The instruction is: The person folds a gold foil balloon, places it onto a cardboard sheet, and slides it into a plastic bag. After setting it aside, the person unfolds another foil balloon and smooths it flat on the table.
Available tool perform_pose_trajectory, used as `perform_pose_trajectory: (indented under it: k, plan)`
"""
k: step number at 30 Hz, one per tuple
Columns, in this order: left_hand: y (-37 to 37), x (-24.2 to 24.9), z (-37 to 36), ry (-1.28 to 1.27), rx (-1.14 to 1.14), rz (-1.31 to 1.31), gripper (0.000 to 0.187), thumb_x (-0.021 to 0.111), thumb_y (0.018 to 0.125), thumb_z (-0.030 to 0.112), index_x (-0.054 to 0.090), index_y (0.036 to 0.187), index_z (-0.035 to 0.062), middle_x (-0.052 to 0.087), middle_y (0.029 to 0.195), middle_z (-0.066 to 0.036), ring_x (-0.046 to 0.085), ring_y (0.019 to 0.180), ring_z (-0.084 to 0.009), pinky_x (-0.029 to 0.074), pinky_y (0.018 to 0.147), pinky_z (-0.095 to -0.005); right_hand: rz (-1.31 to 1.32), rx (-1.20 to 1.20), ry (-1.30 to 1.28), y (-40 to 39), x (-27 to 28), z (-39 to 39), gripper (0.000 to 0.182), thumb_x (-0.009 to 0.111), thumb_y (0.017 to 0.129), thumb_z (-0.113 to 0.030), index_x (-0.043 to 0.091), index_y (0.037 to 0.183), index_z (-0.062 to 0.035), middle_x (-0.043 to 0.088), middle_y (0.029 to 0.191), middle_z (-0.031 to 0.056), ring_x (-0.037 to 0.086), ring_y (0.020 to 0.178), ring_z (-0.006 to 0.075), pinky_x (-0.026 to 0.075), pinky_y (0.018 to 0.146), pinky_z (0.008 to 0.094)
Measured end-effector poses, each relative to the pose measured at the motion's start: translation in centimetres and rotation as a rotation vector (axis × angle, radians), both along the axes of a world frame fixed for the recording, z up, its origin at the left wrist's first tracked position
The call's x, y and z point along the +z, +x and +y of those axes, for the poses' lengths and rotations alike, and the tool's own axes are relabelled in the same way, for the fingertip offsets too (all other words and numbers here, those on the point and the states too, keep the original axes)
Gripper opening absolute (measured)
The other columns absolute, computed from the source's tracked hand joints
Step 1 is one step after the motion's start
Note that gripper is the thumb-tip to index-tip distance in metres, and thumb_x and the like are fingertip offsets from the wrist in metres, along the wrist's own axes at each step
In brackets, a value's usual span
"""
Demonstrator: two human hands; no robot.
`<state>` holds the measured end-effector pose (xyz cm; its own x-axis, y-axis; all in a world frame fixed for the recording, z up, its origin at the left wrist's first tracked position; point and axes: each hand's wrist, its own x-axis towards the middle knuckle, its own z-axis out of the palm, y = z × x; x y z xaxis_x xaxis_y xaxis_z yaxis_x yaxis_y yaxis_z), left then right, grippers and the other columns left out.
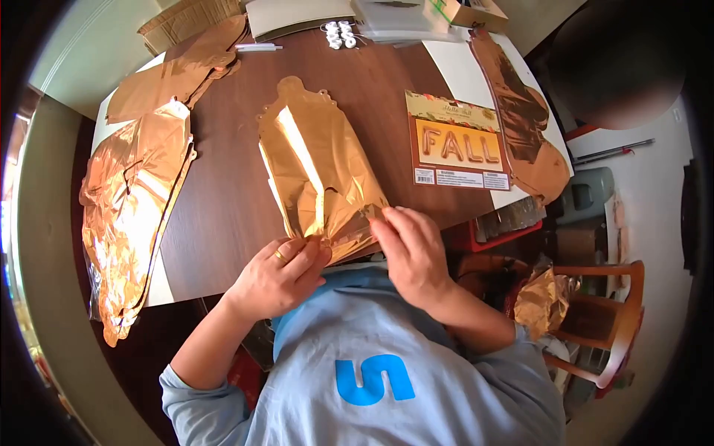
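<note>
A flat, copper-gold foil balloon (320, 149) lies on the brown table with its lower end at the front edge. My left hand (279, 273) is closed on the near left corner of the foil, thumb and fingers pinched together. At the near right corner, my right hand (410, 256) pinches the foil between thumb and fingers. Creases run across the foil between both hands. To the right lies a printed card (457, 141) that reads "FALL" and pictures foil letter balloons.
More foil balloons are stacked at the left (134, 201), at the back left (167, 82) and along the right edge (520, 111). White ribbon spools (340, 34) and a white pen (258, 47) lie at the back. A wooden chair (625, 320) holding crumpled foil (547, 297) stands at the right.
</note>
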<state>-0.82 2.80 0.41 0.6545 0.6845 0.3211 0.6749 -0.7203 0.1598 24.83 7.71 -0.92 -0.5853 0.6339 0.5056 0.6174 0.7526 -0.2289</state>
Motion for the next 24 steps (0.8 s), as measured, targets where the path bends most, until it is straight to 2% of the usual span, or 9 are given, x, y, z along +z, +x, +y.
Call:
perform_pose_trajectory:
  k: [1,2,5,8,13,16,17,22,24]
  plan:
    - [0.0,-0.1,-0.1,-0.007,0.012,-0.009,0.051,0.078,0.07,0.021,0.069,0.117,0.001,0.061,0.12,-0.01,0.06,0.106,-0.0249,0.053,0.087,-0.0387,0.016,0.045,0.026,-0.2,0.0,-0.4,0.029,0.063,0.087,-0.006,0.062,0.115,0.0035,0.057,0.121,0.021,0.059,0.109,0.0383,0.051,0.093,0.0477]
    - [0.0,-0.4,-0.2,-0.01,0.015,-0.029,0.051,0.078,0.07,0.021,0.069,0.117,0.0009,0.06,0.12,-0.01,0.06,0.107,-0.0252,0.053,0.087,-0.039,-0.022,0.086,-0.009,-0.4,0.1,-1.1,0.031,0.062,0.088,-0.006,0.063,0.117,0.0067,0.053,0.131,0.0283,0.054,0.121,0.0435,0.049,0.101,0.0517]
    - [0.0,-0.8,-0.2,-0.016,0.011,-0.075,0.051,0.078,0.07,0.021,0.069,0.116,0.001,0.06,0.119,-0.01,0.06,0.106,-0.0253,0.053,0.086,-0.0389,-0.147,0.113,-0.246,-1.1,0.0,-2.7,0.067,0.071,0.086,-0.028,0.048,0.143,-0.0027,0.031,0.151,0.035,0.035,0.136,0.053,0.039,0.107,0.0598]
    - [-0.2,-0.5,-0.1,-0.02,0.004,-0.089,0.05,0.08,0.067,0.02,0.07,0.113,0.0012,0.059,0.115,-0.01,0.059,0.102,-0.0248,0.053,0.083,-0.0378,-0.217,0.093,-0.256,-1.2,-0.9,-3.1,0.089,0.076,0.08,-0.041,0.035,0.154,-0.0141,0.022,0.155,0.0352,0.025,0.141,0.0553,0.032,0.111,0.0633]
    - [-0.4,-0.3,0.1,-0.073,-0.013,-0.131,0.048,0.08,0.067,0.018,0.07,0.111,0.0005,0.06,0.117,-0.012,0.06,0.103,-0.0266,0.053,0.083,-0.0389,-0.305,0.002,-0.31,-1.5,-0.3,-4.2,0.092,0.076,0.078,-0.046,0.033,0.156,-0.0244,0.019,0.157,0.0351,0.02,0.145,0.0547,0.021,0.116,0.064]
    - [-0.7,-1.1,-0.3,-0.099,-0.006,-0.143,0.043,0.075,0.075,0.018,0.069,0.114,-0.0009,0.061,0.12,-0.014,0.062,0.103,-0.0301,0.054,0.086,-0.0421,-0.314,0.023,-0.318,-2.4,-0.6,-4.9,0.09,0.075,0.079,-0.047,0.034,0.156,-0.0267,0.018,0.158,0.0348,0.019,0.145,0.054,0.016,0.117,0.0632]
    - [-0.7,-1.1,-0.2,-0.091,-0.011,-0.149,0.043,0.075,0.075,0.018,0.069,0.113,-0.0011,0.061,0.12,-0.014,0.062,0.103,-0.0301,0.054,0.086,-0.042,-0.311,0.034,-0.312,-2.5,-0.7,-5.0,0.089,0.075,0.079,-0.047,0.034,0.156,-0.0272,0.018,0.158,0.0347,0.019,0.146,0.0537,0.015,0.118,0.0628]
    - [-0.7,-0.8,0.2,-0.074,0.002,-0.195,0.039,0.075,0.074,0.015,0.07,0.109,-0.0007,0.064,0.116,-0.013,0.064,0.099,-0.0285,0.053,0.083,-0.0409,-0.335,-0.03,-0.409,-2.3,-0.8,-5.1,0.087,0.076,0.079,-0.046,0.034,0.155,-0.037,0.009,0.16,0.0341,0.014,0.146,0.0555,0.019,0.11,0.0733]
    - [-0.6,-0.6,0.6,-0.078,0.03,-0.185,0.037,0.074,0.075,0.015,0.07,0.109,0.0001,0.065,0.115,-0.012,0.064,0.098,-0.0279,0.052,0.085,-0.0414,-0.323,-0.041,-0.394,-2.2,-0.9,-5.3,0.087,0.076,0.079,-0.046,0.034,0.155,-0.0375,0.009,0.16,0.0342,0.014,0.146,0.0557,0.018,0.11,0.0732]
